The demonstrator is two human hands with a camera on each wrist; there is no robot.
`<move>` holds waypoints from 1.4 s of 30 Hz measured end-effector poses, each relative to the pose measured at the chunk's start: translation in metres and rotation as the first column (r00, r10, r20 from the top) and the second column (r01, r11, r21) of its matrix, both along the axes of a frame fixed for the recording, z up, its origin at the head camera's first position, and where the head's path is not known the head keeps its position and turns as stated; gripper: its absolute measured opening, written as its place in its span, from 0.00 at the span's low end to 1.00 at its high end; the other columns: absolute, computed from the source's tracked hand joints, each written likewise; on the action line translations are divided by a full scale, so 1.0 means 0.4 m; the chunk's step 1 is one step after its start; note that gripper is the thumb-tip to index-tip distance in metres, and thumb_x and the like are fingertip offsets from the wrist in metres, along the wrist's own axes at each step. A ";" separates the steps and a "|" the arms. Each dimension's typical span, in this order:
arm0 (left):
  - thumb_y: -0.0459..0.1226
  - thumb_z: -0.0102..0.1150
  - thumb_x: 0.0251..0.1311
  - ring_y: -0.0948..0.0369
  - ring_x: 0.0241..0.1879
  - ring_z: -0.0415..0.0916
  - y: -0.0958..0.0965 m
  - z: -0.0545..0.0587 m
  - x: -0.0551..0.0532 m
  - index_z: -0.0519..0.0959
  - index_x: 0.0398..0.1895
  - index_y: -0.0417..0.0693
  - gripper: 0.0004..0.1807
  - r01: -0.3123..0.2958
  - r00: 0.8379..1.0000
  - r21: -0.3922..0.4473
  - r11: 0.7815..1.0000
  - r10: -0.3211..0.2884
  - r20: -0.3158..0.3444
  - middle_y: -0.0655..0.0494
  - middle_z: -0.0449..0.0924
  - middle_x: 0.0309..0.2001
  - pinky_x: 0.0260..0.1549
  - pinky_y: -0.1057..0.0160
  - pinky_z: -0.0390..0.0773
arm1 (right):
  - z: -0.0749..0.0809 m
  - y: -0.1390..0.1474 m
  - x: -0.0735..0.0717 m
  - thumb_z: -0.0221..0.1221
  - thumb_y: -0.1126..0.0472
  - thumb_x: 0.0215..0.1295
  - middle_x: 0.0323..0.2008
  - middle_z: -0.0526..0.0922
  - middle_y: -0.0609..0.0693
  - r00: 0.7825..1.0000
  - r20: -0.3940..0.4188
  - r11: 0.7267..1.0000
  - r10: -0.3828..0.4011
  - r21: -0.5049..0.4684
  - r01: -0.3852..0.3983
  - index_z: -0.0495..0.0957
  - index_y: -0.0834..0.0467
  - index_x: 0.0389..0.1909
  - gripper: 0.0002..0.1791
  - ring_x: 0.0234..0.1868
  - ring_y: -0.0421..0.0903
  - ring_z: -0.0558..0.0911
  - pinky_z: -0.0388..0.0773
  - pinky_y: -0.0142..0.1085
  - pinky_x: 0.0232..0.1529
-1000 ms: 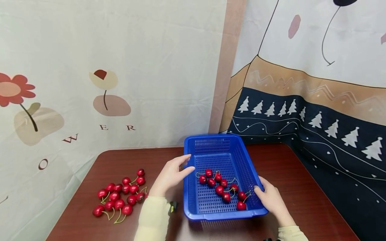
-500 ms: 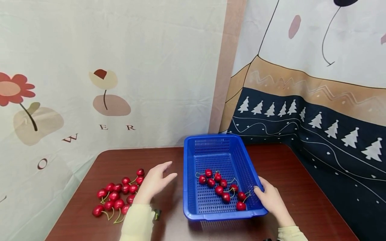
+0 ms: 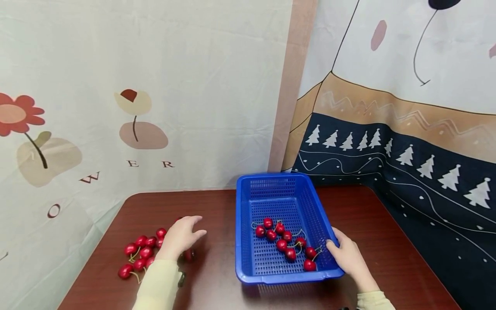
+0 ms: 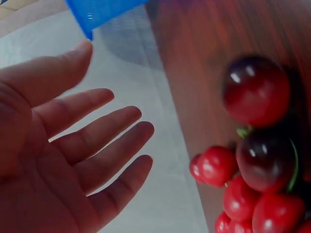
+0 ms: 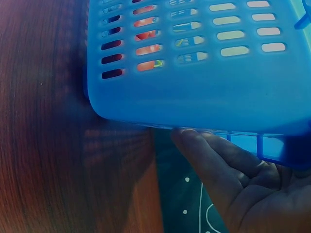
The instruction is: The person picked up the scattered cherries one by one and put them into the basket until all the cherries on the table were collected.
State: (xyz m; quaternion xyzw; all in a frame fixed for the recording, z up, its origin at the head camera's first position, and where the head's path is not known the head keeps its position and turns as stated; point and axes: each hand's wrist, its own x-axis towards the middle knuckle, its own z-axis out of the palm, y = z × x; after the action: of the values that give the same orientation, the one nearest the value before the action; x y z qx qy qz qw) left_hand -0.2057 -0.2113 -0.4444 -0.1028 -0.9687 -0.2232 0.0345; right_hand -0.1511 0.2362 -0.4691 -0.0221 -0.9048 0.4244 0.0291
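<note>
My left hand (image 3: 179,239) hovers over the right part of a loose group of red cherries (image 3: 146,252) on the table, hiding some of them. In the left wrist view its fingers (image 4: 104,124) are spread and relaxed, apart from the dark red cherries (image 4: 257,92) beside them. My right hand (image 3: 348,254) grips the right rim of a blue plastic basket (image 3: 273,209), with the thumb over the edge. Several stemmed cherries (image 3: 281,245) lie in the basket's front half. Seen from the right wrist, fingers (image 5: 194,143) reach under the rim of the slotted basket wall (image 5: 170,99).
The dark reddish-brown wooden table (image 3: 221,215) has a rounded back edge. A pale printed cloth (image 3: 209,107) hangs behind it, and a navy cloth with white trees (image 3: 407,155) hangs at the right.
My left hand has moved left, from beside the basket's left rim to over the loose cherries. The right hand and basket have stayed in place.
</note>
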 end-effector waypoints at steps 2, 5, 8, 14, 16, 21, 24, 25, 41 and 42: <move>0.39 0.69 0.57 0.41 0.53 0.76 -0.008 -0.003 -0.004 0.80 0.53 0.36 0.23 -0.017 1.000 -0.053 0.998 0.017 0.005 0.38 0.81 0.50 0.51 0.41 0.75 | -0.001 0.001 0.001 0.54 0.66 0.70 0.48 0.81 0.69 1.000 0.000 1.000 0.000 -0.001 0.000 0.66 0.70 0.66 0.25 0.37 0.55 0.86 0.84 0.50 0.36; 0.37 0.71 0.55 0.42 0.47 0.79 -0.017 -0.008 -0.008 0.83 0.48 0.38 0.18 -0.046 0.999 -0.114 0.992 0.046 0.002 0.40 0.83 0.45 0.45 0.42 0.77 | 0.000 0.001 0.001 0.54 0.66 0.70 0.48 0.81 0.69 1.000 0.002 1.000 0.002 -0.003 -0.002 0.66 0.70 0.66 0.26 0.37 0.55 0.86 0.84 0.50 0.36; 0.34 0.71 0.53 0.43 0.43 0.81 -0.026 -0.016 -0.013 0.84 0.44 0.40 0.14 -0.057 0.998 -0.143 0.988 0.057 -0.006 0.43 0.84 0.42 0.40 0.43 0.78 | -0.001 0.001 0.001 0.54 0.66 0.69 0.48 0.81 0.69 1.000 -0.006 1.000 0.001 0.004 -0.001 0.66 0.70 0.66 0.26 0.37 0.55 0.86 0.83 0.50 0.36; 0.26 0.68 0.49 0.50 0.34 0.81 -0.052 -0.039 -0.023 0.86 0.36 0.46 0.11 0.017 1.000 -0.201 0.980 -0.018 -0.003 0.52 0.85 0.34 0.35 0.47 0.80 | -0.002 -0.001 0.000 0.54 0.66 0.68 0.48 0.82 0.69 1.000 -0.023 1.000 0.003 0.018 -0.003 0.67 0.70 0.65 0.26 0.37 0.55 0.86 0.83 0.49 0.37; 0.23 0.65 0.47 0.54 0.29 0.79 -0.063 -0.048 -0.029 0.86 0.32 0.50 0.13 0.052 0.999 -0.229 0.972 -0.054 -0.001 0.55 0.84 0.29 0.31 0.50 0.80 | -0.001 -0.001 0.000 0.54 0.66 0.68 0.48 0.81 0.69 1.000 -0.017 1.000 0.004 0.011 -0.004 0.67 0.71 0.65 0.26 0.37 0.55 0.86 0.83 0.49 0.36; 0.19 0.63 0.44 0.61 0.18 0.69 -0.081 -0.063 -0.038 0.82 0.22 0.54 0.18 0.132 0.990 -0.290 0.948 -0.140 -0.009 0.63 0.75 0.17 0.22 0.58 0.73 | 0.000 -0.001 0.001 0.54 0.66 0.69 0.48 0.81 0.69 1.000 -0.004 1.000 -0.002 0.001 0.002 0.66 0.70 0.66 0.25 0.36 0.55 0.86 0.83 0.49 0.36; 0.19 0.66 0.43 0.62 0.17 0.66 -0.085 -0.067 -0.042 0.79 0.18 0.55 0.19 0.162 0.985 -0.303 0.939 -0.174 -0.011 0.66 0.69 0.14 0.20 0.60 0.70 | 0.001 0.000 0.000 0.54 0.66 0.70 0.48 0.81 0.69 1.000 0.000 1.000 -0.003 -0.002 0.003 0.66 0.70 0.66 0.25 0.36 0.55 0.86 0.83 0.50 0.36; 0.19 0.67 0.43 0.62 0.17 0.65 -0.086 -0.069 -0.044 0.77 0.17 0.55 0.19 0.170 0.983 -0.306 0.937 -0.181 -0.007 0.66 0.68 0.14 0.20 0.60 0.69 | 0.001 0.000 0.000 0.54 0.66 0.70 0.49 0.81 0.69 1.000 0.000 1.000 -0.004 -0.001 0.004 0.66 0.70 0.66 0.26 0.36 0.55 0.86 0.83 0.50 0.36; 0.18 0.66 0.33 0.63 0.22 0.63 -0.083 -0.104 -0.058 0.68 0.15 0.55 0.23 0.193 0.980 -0.323 0.927 -0.201 0.008 0.65 0.64 0.16 0.23 0.62 0.66 | 0.003 -0.001 0.002 0.54 0.66 0.69 0.48 0.81 0.69 1.000 0.006 1.000 -0.009 -0.003 0.009 0.66 0.69 0.66 0.26 0.36 0.55 0.86 0.83 0.49 0.36; 0.18 0.65 0.34 0.63 0.21 0.62 -0.081 -0.107 -0.058 0.67 0.15 0.54 0.23 0.195 0.979 -0.332 0.923 -0.205 0.006 0.64 0.64 0.16 0.22 0.63 0.66 | 0.003 -0.001 0.002 0.54 0.66 0.69 0.48 0.81 0.69 1.000 0.006 1.000 -0.009 -0.004 0.009 0.66 0.69 0.66 0.26 0.36 0.55 0.86 0.83 0.49 0.36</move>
State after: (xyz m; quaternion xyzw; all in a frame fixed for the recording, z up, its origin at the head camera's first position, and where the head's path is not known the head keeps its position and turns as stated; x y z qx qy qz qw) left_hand -0.2291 -0.2438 -0.4870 -0.2087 -0.9762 -0.0581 0.0079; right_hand -0.1502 0.2357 -0.4677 -0.0274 -0.9039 0.4260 0.0282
